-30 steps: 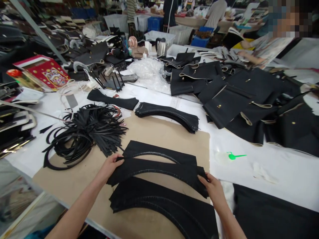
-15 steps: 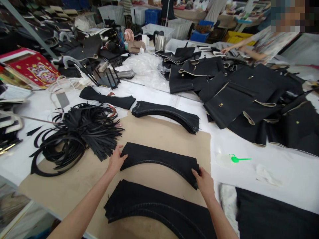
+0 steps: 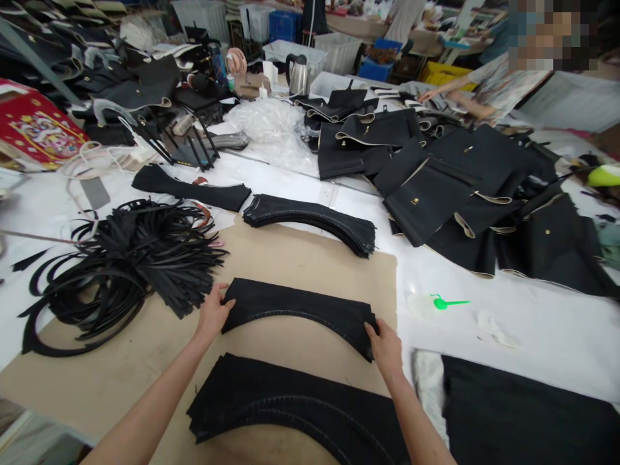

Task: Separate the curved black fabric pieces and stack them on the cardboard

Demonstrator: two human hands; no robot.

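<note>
A black curved fabric panel lies across the brown sheet, its arched edge facing me with a line of pale marks along it. My left hand pinches its left end between thumb and fingers. At the right end my right hand closes thumb and fingers on the edge. Closer to me is a pile of similar black panels, partly behind my right forearm. Beyond the held piece sits a neat stack of curved panels, and a further black panel lies to its left.
Bundled black strips lie left of my left hand. A bottle with a green spout and folded black fabric are at right. Black leather pieces pile up behind, near a co-worker's arm. A router stands at back left.
The whole view has shifted, so things appear slightly further left. Both hands keep their hold on the ends of the black panel, which stays in place on the sheet.
</note>
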